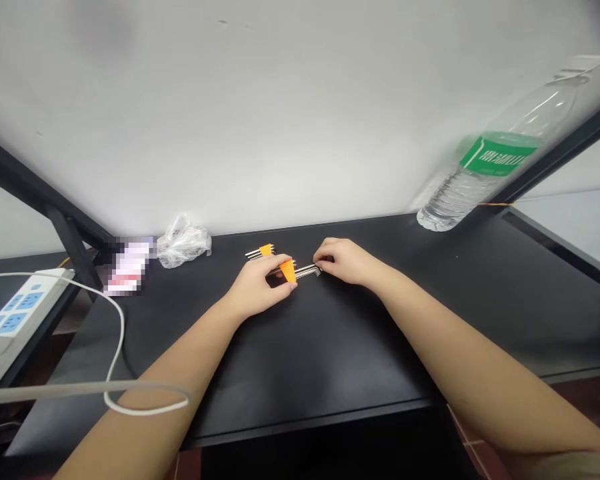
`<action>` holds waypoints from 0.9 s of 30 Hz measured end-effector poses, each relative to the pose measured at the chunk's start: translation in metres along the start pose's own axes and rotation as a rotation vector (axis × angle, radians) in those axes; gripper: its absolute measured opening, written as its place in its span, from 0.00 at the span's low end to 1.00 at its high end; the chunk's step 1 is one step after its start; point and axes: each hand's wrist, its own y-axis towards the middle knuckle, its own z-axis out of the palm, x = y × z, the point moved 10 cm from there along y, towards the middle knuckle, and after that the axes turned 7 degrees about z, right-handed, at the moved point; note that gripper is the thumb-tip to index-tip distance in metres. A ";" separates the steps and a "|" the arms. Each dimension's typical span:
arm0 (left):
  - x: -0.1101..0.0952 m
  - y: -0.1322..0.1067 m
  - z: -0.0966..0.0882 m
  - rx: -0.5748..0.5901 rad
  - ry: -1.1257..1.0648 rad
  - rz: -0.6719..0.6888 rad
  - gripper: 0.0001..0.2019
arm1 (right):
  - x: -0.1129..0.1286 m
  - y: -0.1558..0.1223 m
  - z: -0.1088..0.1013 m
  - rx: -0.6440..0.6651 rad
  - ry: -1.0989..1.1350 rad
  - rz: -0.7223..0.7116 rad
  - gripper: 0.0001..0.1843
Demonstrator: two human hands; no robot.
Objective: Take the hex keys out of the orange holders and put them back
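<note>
Over the black tabletop, my left hand point(260, 285) grips an orange hex key holder point(288, 271) between thumb and fingers. Several silver hex keys point(307, 271) stick out of it to the right, their bent ends towards my right hand point(347, 260). The fingertips of my right hand are pinched at the bent end of one hex key. Just behind my left hand lies a second orange piece point(266, 250) with thin metal rods pointing left; my fingers partly cover the area beside it.
A clear plastic bag point(184, 241) lies crumpled by the wall, beside a blurred pink item point(130, 267). At the back right stands a large water bottle point(500, 153) with a green label. A white cable point(117, 333) loops across the left, near a power strip point(23, 313).
</note>
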 end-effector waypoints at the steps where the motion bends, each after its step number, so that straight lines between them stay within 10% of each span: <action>1: 0.000 0.000 0.000 -0.001 0.001 0.000 0.21 | -0.004 0.001 0.000 -0.009 -0.028 0.023 0.07; 8: 0.001 0.000 -0.001 -0.005 -0.010 0.000 0.20 | -0.038 -0.005 -0.012 -0.024 -0.102 0.272 0.10; 17: 0.007 -0.002 -0.010 -0.111 0.037 -0.029 0.22 | 0.031 -0.010 -0.021 -0.045 0.236 -0.046 0.03; 27: 0.009 -0.003 -0.009 -0.075 0.077 -0.006 0.24 | 0.046 -0.015 -0.027 -0.078 0.208 -0.113 0.05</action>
